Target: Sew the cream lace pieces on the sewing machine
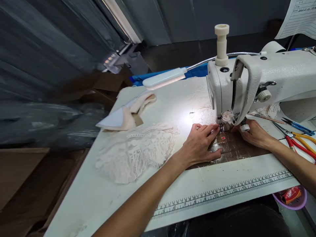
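A white sewing machine (pixel 278 70) stands at the right of the table. My left hand (pixel 201 144) lies flat just left of its presser foot (pixel 224 127), fingers spread, fingertips at the foot and thumb on the brown plate (pixel 232 144). To the right of the foot is my right hand (pixel 253 134), its fingertips partly hidden behind the machine's knob; what they hold, if anything, cannot be made out. A small pink fabric rosette (pixel 227 116) sits by the needle area. White lace (pixel 140 151) is heaped on the table left of my left hand.
Folded pale fabric pieces (pixel 123 115) lie at the back left. A lamp (pixel 164 79) hangs over the table (pixel 81 197). Yellow-and-red-handled scissors (pixel 302 140) and blue snips (pixel 300 126) lie at the right. A purple basket (pixel 300 205) sits below the front edge.
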Tool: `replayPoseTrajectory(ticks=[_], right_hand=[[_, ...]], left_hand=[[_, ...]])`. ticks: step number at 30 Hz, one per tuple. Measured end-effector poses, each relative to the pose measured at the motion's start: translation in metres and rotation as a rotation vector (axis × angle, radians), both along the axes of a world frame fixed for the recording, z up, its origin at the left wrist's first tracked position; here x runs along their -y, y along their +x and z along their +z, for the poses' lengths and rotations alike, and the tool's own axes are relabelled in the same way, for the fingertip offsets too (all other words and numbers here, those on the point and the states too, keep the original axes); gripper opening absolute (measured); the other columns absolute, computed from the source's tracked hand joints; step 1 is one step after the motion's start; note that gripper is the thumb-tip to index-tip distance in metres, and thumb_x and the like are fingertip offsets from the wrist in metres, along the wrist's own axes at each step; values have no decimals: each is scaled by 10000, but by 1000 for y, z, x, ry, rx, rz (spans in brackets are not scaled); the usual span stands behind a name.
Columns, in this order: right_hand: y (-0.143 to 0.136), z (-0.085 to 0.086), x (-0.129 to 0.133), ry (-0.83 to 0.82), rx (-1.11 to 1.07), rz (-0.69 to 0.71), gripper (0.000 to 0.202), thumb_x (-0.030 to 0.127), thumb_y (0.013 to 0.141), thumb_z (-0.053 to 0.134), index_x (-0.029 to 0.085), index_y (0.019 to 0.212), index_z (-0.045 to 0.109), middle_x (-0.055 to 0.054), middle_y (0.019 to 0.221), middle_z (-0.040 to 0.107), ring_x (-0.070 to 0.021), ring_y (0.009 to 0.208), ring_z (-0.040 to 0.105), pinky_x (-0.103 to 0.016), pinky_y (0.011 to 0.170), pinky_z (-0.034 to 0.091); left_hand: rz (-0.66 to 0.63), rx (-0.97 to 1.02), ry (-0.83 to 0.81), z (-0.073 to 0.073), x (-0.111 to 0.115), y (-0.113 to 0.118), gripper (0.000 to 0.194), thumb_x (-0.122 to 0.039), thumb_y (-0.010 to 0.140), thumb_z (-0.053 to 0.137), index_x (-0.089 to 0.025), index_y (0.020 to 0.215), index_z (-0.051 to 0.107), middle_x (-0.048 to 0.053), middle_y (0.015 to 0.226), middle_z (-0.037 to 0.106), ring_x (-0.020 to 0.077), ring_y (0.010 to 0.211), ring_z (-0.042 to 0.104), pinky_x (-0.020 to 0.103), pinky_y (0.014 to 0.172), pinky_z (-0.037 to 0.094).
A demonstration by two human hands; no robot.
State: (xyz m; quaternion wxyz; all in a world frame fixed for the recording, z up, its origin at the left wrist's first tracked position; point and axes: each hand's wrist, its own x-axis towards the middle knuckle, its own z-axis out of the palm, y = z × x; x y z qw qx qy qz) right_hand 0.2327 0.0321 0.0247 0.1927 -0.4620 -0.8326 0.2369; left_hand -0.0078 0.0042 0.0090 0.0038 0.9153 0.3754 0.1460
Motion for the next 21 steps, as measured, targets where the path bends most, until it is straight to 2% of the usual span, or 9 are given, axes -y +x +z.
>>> replayPoseTrajectory(ticks=[3, 7, 12, 15, 19, 21], right_hand=[[-4, -2, 3, -8, 0, -46, 406, 378, 1030, 302, 168, 1021, 649, -112, 961, 693, -232, 895, 651, -349, 788, 515], [-2, -8, 16, 70, 13, 46, 418, 456, 991, 414, 177, 1237, 605, -155, 1233, 625, -280, 1103, 620, -423, 896, 528], [0, -24, 23, 215, 91, 29, 374, 349, 980, 438, 163, 1269, 586, -171, 1260, 616, -311, 1205, 563, -505, 983, 492], [-2, -29, 23, 286, 131, 23, 375, 338, 994, 408, 154, 1268, 587, -168, 1177, 647, -307, 1118, 599, -477, 911, 523], [-1, -31, 26, 415, 228, 23, 439, 377, 1007, 337, 126, 1226, 623, -194, 1116, 651, -310, 963, 640, -436, 765, 546], [1, -33, 25, 452, 301, 28, 505, 411, 1012, 290, 115, 1255, 617, -207, 1073, 660, -300, 793, 650, -426, 636, 533]], left_hand=[[5, -2, -1, 0, 0, 0, 592, -506, 871, 513, -110, 1309, 548, 165, 1275, 613, 290, 1030, 597, 487, 919, 402], [24, -14, -26, -3, 1, -1, 635, -523, 871, 517, -109, 1352, 514, 190, 1315, 586, 319, 1077, 582, 521, 930, 395], [48, 45, -62, -6, 2, -1, 666, -501, 885, 529, -149, 1438, 412, 198, 1407, 507, 344, 1207, 530, 562, 1020, 353], [83, 79, -61, -7, 2, 0, 720, -506, 899, 522, -120, 1474, 329, 236, 1461, 442, 375, 1316, 456, 593, 1069, 314], [140, 33, -42, -8, 7, 4, 762, -575, 917, 476, -86, 1477, 308, 263, 1505, 397, 386, 1385, 399, 613, 1107, 281], [196, -9, -12, -9, 14, 9, 762, -596, 924, 445, -91, 1480, 316, 256, 1530, 375, 385, 1423, 353, 613, 1117, 276]])
